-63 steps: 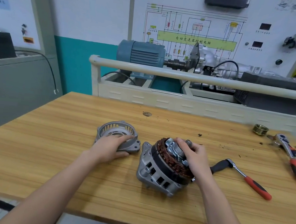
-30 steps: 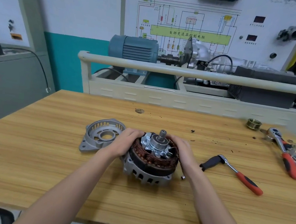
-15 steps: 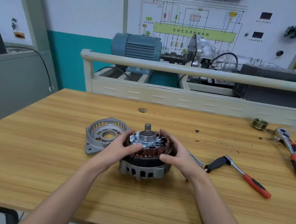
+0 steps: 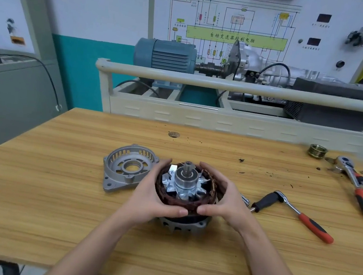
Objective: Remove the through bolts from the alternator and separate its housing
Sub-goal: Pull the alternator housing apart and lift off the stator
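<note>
Your left hand (image 4: 148,197) and right hand (image 4: 225,199) wrap the copper stator (image 4: 183,201), alternator rear housing (image 4: 182,225) upright on the surface (image 4: 59,203) between them. Left of your hands lies the detached front housing (image 4: 126,168); right, a ratchet wrench (image 4: 290,213).

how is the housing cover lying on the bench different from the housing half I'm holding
The front cover lies apart, hollow and untouched, open side up. The rear housing stands upright, filled with copper stator windings and the rotor, held by left hand and right hand. Both are grey slotted castings.
</note>
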A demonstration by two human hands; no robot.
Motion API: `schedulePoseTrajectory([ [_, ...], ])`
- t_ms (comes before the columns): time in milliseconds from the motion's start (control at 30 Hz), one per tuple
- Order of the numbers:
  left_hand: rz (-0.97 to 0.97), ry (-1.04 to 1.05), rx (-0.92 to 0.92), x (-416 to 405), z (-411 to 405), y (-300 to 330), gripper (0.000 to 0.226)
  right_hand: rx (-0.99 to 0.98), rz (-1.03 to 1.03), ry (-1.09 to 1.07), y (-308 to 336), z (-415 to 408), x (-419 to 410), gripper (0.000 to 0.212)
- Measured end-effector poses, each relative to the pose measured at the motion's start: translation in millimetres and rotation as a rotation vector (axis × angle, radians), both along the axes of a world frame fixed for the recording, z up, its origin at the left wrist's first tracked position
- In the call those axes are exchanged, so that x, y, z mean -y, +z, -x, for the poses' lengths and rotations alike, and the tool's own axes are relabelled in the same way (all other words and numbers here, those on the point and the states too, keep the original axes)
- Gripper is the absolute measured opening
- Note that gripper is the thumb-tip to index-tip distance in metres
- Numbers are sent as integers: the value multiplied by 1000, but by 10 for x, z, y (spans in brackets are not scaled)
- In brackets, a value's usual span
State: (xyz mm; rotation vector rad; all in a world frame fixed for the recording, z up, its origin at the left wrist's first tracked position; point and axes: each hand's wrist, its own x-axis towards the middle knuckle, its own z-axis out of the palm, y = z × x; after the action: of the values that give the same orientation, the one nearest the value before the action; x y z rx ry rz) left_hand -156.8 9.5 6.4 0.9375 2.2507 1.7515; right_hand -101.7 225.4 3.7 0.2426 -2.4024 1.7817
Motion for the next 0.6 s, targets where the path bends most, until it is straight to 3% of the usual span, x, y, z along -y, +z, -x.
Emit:
schedulePoseTrajectory([
  [200,-10,-47,-185,-78,-152,-18,116,-90,-48,6,-11,-176,-96,122],
  [600,-1,-52,-338,-78,-154,3,121,-232,-91,44,18,-197,-112,114],
])
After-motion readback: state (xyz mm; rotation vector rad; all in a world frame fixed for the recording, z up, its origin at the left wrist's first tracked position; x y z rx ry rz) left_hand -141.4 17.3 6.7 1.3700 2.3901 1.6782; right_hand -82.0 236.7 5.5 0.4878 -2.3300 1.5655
